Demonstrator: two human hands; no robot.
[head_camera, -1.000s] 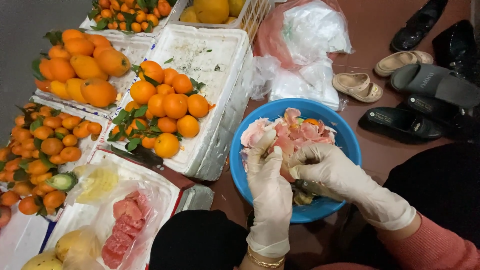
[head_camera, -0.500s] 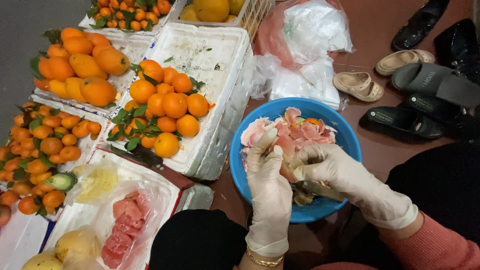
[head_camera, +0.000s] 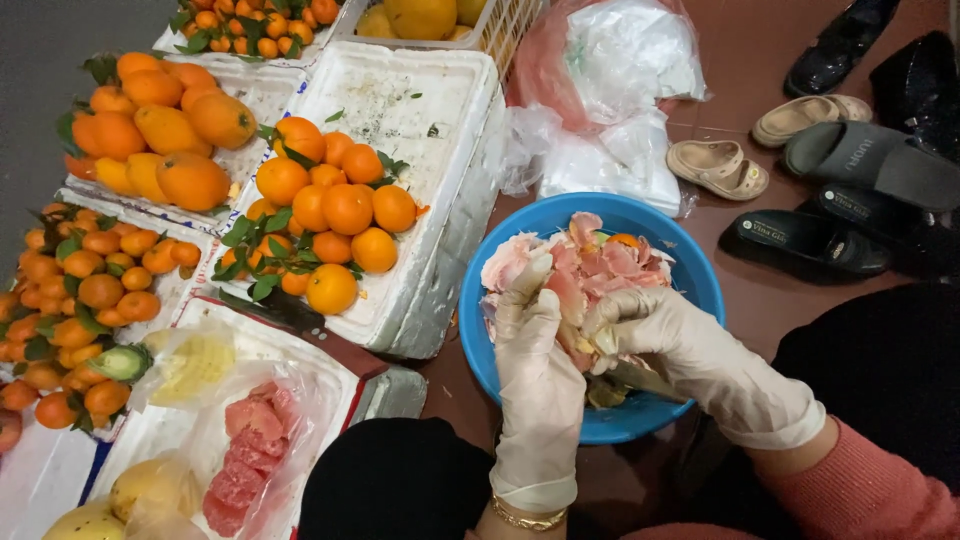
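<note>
Pomelo peel (head_camera: 600, 262), pink and torn, heaps in the blue basin (head_camera: 700, 285) on the floor beside the white foam box (head_camera: 420, 110). I see little shift from a second ago: left hand (head_camera: 538, 385) fingers clamped on a segment, right hand (head_camera: 700, 360) pinching membrane beside it.

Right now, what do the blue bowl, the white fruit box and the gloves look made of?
Blue bowl: likely plastic, smooth with a soft sheen and even colour.
White fruit box: looks like foam, thick matte walls with a grainy, dented surface.
Gloves on the left hand and right hand: thin translucent latex or vinyl, wrinkled and clinging; cannot tell which.
</note>
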